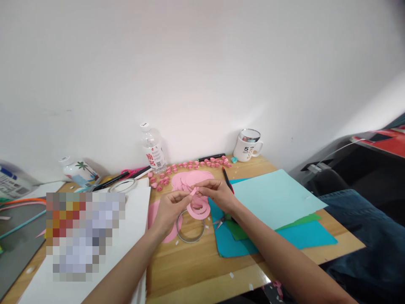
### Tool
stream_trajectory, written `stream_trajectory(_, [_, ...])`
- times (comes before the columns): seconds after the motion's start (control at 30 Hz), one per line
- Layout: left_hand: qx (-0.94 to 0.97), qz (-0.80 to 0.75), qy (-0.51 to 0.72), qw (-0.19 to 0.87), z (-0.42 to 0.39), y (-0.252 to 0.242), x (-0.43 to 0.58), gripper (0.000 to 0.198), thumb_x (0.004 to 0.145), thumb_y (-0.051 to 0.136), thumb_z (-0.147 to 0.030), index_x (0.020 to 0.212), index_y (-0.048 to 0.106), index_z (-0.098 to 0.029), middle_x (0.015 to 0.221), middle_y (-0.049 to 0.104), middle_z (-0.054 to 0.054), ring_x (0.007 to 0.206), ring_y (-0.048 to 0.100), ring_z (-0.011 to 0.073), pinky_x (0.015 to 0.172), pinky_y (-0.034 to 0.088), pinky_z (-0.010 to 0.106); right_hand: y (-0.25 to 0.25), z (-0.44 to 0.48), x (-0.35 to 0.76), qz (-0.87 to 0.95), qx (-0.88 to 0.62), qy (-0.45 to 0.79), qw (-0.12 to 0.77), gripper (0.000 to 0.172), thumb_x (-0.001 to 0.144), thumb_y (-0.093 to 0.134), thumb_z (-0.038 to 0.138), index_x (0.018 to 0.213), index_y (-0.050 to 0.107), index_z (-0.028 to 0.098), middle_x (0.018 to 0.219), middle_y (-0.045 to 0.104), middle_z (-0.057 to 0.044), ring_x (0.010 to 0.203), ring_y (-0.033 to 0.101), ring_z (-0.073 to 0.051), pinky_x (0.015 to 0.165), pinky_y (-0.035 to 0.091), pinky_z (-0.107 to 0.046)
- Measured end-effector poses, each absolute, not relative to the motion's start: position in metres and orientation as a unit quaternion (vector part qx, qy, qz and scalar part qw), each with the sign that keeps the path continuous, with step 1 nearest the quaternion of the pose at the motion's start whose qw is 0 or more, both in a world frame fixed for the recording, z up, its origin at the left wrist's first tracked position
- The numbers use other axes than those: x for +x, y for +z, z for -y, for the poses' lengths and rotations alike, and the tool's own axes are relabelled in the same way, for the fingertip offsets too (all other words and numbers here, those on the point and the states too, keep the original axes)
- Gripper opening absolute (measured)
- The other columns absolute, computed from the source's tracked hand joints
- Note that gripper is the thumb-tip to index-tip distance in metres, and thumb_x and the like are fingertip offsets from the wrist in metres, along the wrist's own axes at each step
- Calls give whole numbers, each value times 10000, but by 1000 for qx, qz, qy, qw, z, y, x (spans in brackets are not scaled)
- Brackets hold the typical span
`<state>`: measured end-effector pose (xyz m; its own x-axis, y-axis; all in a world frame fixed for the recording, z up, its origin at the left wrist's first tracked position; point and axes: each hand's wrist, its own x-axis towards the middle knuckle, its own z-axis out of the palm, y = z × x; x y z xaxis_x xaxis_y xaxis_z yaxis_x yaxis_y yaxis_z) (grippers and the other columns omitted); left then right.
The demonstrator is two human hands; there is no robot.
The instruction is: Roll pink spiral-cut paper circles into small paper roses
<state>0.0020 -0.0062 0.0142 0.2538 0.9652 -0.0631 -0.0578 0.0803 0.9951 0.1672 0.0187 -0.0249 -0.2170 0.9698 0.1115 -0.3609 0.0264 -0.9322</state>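
Mostly the wooden table (190,266) is bare only in a strip along its near edge, below the hands. Its far edge meets the white wall, and its right corner drops off toward a dark blue cloth (373,236). On the left a white sheet (136,202) overlaps the wood. On the right a light teal sheet (272,196) lies over green paper (303,219) and blue paper (234,247).

Small scissors (221,220) rest on the blue paper just under the right wrist, and a clear tape ring (190,228) lies directly beneath the hands. Farther back stand a water bottle (153,150) and a white mug (247,146), with a row of small pink paper rolls (186,165) between them.

A pink paper spiral (198,209) hangs above the table between the hands. The left hand (169,209) pinches its upper end between thumb and forefinger. The right hand (218,194) pinches the same strip just beside it, fingers closed on the paper. The coil droops below both sets of fingertips.
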Motion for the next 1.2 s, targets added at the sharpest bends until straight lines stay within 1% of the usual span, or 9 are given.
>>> stream_trajectory(0.13, [527,-427,423,601,6,12,2,112,676,642,-248,700,672,-143,628,670,22,563,585,113,581,443,214,-23,-18,168,468,-317,615,549,134,610,721,210,725,665,173,623,648,8,561,579,-93,581,462,-226])
stream_trajectory(0.27, [539,-443,415,585,7,12,1,128,673,640,-258,664,664,-132,625,663,29,581,577,119,567,422,210,-20,-17,167,472,-334,599,554,132,563,748,198,647,654,158,554,620,22,503,547,-79,532,446,-210])
stream_trajectory(0.33, [540,-448,416,579,7,13,1,121,669,642,-247,661,662,-128,621,658,29,582,567,119,569,418,211,-20,-17,167,473,-342,599,548,135,578,738,226,672,670,158,578,631,10,526,556,-87,553,456,-220])
stream_trajectory(0.43, [538,-446,428,573,6,15,1,118,666,643,-241,686,663,-126,634,655,30,605,564,127,592,424,224,-21,-18,167,482,-332,616,528,182,646,690,277,789,688,165,671,664,-21,627,594,-115,638,478,-251])
stream_trajectory(0.53, [532,-450,432,572,5,16,0,132,657,648,-251,692,663,-124,642,653,33,612,566,139,598,426,239,-23,-18,168,482,-319,624,526,207,647,690,272,829,686,173,734,678,-32,673,611,-130,679,486,-270])
stream_trajectory(0.67, [528,-450,430,577,5,15,1,139,638,661,-258,677,670,-125,635,653,34,588,560,132,575,422,234,-25,-19,169,468,-320,625,536,201,628,707,261,808,681,177,746,681,-30,643,615,-127,652,492,-268])
stream_trajectory(1.0, [535,-461,421,569,5,13,1,139,634,666,-267,660,672,-130,622,649,24,554,540,109,537,409,211,-23,-18,167,475,-320,614,542,151,565,748,202,659,641,153,574,619,21,523,541,-79,545,436,-215])
stream_trajectory(1.1, [538,-462,423,564,5,12,0,141,638,664,-271,657,672,-131,623,646,20,550,531,101,533,407,204,-24,-18,167,466,-332,614,543,158,559,750,210,676,657,161,605,626,20,544,539,-78,562,431,-213])
stream_trajectory(1.2, [536,-456,428,567,4,10,0,148,643,662,-269,683,672,-126,626,642,25,562,533,108,544,410,211,-25,-19,169,468,-335,626,527,184,601,725,249,759,678,166,691,651,-7,617,565,-96,617,445,-229])
